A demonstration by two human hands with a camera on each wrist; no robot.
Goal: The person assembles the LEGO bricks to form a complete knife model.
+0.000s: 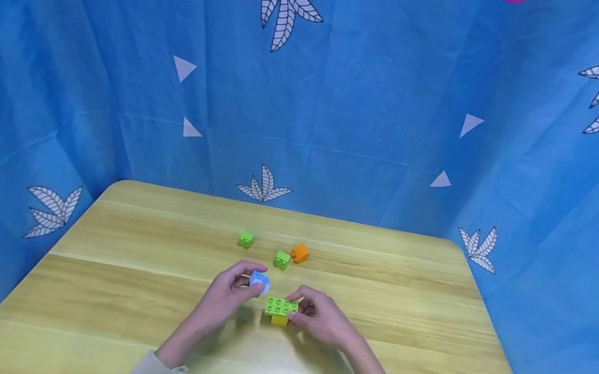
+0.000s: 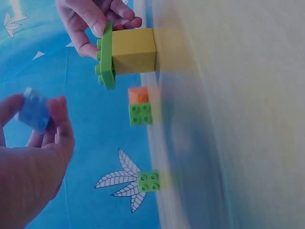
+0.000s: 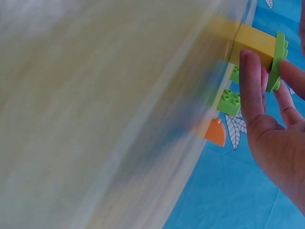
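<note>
My left hand [image 1: 226,289] pinches a light blue toy brick [image 2: 34,110] between thumb and fingers, raised over the table. To its right stands a yellow block [image 2: 134,51] with a flat green studded brick [image 1: 278,306] on top, its ends reaching past the block. My right hand [image 1: 325,320] holds this stack from the right. In the right wrist view, one finger lies along the yellow block and the thumb is at the green brick. The blue brick is apart from the stack, up and left of it in the head view.
Behind the hands lie a small green brick [image 1: 282,260], an orange piece with a curved side [image 1: 300,253] close beside it, and another green brick [image 1: 245,240] further left. A blue patterned cloth [image 1: 315,96] hangs around the back and sides of the wooden table [image 1: 135,298].
</note>
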